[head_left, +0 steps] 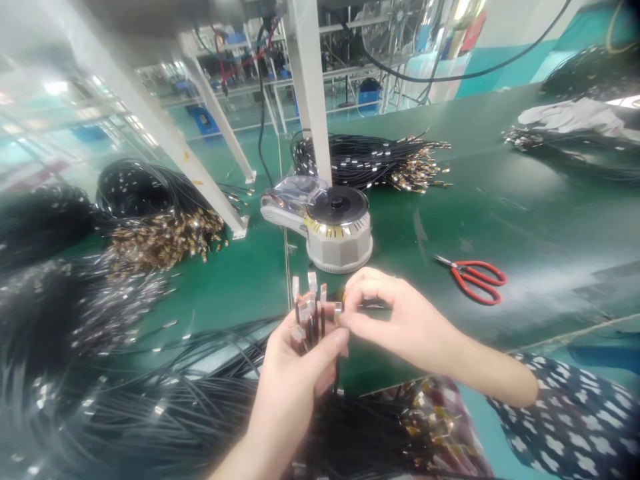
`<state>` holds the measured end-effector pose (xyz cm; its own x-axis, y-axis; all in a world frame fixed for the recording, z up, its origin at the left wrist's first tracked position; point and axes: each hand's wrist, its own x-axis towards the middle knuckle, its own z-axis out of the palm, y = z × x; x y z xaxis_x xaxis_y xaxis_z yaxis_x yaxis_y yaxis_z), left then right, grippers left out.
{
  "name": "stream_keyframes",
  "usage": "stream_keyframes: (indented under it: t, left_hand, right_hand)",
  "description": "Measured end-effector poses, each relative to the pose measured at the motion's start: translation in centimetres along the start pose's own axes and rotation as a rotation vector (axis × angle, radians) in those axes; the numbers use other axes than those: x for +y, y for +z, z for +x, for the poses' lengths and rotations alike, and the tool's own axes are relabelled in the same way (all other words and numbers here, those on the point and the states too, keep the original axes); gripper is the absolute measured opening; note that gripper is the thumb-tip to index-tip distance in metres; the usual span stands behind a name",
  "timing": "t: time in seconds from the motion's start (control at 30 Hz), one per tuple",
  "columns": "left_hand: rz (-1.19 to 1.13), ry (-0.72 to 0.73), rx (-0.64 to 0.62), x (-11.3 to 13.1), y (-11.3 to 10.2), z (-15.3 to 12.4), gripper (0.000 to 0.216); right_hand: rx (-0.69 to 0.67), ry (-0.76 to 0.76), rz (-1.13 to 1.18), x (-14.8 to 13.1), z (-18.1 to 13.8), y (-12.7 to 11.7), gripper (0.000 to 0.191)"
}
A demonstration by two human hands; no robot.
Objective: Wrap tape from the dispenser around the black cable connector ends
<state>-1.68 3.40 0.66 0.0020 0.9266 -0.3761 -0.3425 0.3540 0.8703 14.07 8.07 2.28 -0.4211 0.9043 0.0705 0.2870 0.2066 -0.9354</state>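
Note:
My left hand (300, 367) is closed around a small bunch of black cables (313, 323), their silvery, clip-like ends standing up above the fingers. Close beside it, my right hand (385, 317) pinches at one cable end (338, 311) near the left thumb. What else lies between the right fingers is partly hidden. Just beyond both hands stands a round white tape dispenser (340, 240) with a black top disc and a clear cover on its arm. Long black cables (210, 400) trail below and left of my left hand.
Red-handled pliers (477, 280) lie on the green table (400, 253) at right. Bundles of black cables sit behind the dispenser (370, 160) and at left (150, 220). White metal posts (313, 87) rise from the table. A white cloth (575, 117) lies at far right.

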Motion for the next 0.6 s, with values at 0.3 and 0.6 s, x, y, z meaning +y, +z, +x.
stream_keyframes:
  t: [0.3,0.6]
  left_hand:
    - [-0.035,-0.009,0.051,0.4,-0.3,0.1,0.022]
    - [-0.027,0.016,0.047,0.1,-0.4,0.1,0.020]
  right_hand:
    - [-0.050,0.052,0.119,0.4,-0.2,-0.2,0.014]
    - [0.029,0.114,0.298,1.1,-0.3,0.6,0.019]
